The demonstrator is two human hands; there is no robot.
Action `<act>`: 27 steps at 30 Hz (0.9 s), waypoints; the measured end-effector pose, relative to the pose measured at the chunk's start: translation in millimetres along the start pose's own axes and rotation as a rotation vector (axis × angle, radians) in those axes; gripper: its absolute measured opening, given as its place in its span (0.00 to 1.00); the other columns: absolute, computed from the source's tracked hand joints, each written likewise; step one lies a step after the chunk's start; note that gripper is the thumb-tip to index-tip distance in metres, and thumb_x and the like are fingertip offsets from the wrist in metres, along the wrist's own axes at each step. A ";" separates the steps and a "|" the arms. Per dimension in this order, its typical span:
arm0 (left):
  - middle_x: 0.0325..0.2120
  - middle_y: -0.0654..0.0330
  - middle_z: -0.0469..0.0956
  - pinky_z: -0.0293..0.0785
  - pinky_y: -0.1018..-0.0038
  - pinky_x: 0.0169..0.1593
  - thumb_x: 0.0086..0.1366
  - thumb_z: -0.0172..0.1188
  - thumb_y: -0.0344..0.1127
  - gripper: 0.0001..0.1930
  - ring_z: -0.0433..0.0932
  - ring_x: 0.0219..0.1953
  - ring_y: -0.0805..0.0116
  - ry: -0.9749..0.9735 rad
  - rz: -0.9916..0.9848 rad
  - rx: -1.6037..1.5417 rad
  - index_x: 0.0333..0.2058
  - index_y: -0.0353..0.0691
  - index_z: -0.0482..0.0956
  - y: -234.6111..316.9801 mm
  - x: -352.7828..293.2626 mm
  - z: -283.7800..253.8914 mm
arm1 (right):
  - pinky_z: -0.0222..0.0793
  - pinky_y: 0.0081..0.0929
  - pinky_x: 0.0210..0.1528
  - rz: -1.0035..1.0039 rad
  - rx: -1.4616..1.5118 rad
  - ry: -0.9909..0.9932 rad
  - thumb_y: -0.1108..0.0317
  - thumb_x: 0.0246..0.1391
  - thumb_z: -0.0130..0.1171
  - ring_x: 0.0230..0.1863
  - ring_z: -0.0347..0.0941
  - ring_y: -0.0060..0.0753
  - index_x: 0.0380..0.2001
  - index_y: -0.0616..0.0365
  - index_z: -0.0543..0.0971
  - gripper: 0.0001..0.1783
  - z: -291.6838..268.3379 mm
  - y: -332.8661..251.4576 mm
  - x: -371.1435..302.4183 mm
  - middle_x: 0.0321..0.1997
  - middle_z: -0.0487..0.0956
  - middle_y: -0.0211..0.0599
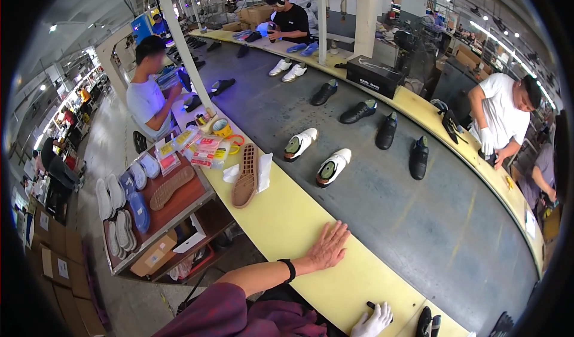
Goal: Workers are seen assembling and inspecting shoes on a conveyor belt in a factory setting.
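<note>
Bare and wearing a black wristband, my left hand (327, 247) rests flat, fingers stretched out, on the yellow worktop (281, 217). It holds nothing. My right hand (373, 321), in a white glove, is at the lower edge of the head view, its fingers curled over a dark, rod-like thing (371, 305). Only the ends of that thing show, so its kind is unclear. Black shoes (424, 322) lie right of the glove. A brown shoe sole (244, 178) lies on white paper (264, 172) farther up the worktop.
A grey conveyor belt (382, 202) carries white shoes (333, 168) and several black shoes (419, 159). Yellow tape (222, 127) and plastic packets (209, 150) lie at the left. A cart (197, 202) there holds insoles. Co-workers sit left (149, 95) and stand right (503, 113).
</note>
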State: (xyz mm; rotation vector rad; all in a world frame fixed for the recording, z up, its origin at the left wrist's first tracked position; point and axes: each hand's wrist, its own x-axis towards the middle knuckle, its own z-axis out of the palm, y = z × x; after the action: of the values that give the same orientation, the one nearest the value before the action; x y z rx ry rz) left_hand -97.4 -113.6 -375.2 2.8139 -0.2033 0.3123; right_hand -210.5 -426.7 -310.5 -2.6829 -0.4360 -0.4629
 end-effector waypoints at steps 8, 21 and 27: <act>0.74 0.38 0.61 0.45 0.37 0.79 0.72 0.57 0.43 0.34 0.53 0.80 0.39 0.073 0.061 -0.126 0.70 0.27 0.65 5.6 15.6 5.8 | 0.52 0.68 0.76 0.097 -0.033 -0.004 0.74 0.47 0.71 0.73 0.65 0.65 0.58 0.60 0.76 0.32 22.8 22.6 -25.5 0.67 0.73 0.55; 0.73 0.37 0.60 0.42 0.34 0.79 0.67 0.63 0.40 0.38 0.51 0.79 0.35 0.042 0.106 0.016 0.70 0.27 0.63 2.1 12.1 10.4 | 0.56 0.63 0.75 0.164 -0.034 -0.004 0.68 0.49 0.73 0.71 0.67 0.59 0.57 0.57 0.77 0.31 18.7 21.8 -20.1 0.67 0.75 0.49; 0.74 0.38 0.59 0.40 0.35 0.80 0.67 0.62 0.40 0.38 0.50 0.79 0.36 0.036 0.111 0.032 0.70 0.26 0.62 -0.8 10.2 10.3 | 0.57 0.62 0.74 0.163 -0.017 -0.003 0.68 0.49 0.73 0.71 0.68 0.58 0.58 0.56 0.77 0.31 17.7 21.2 -19.6 0.66 0.75 0.48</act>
State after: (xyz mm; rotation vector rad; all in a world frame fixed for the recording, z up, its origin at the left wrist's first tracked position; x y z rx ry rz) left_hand -85.5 -117.2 -382.6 2.8317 -0.3502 0.3949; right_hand -215.9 -442.6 -339.9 -2.7079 -0.2126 -0.4157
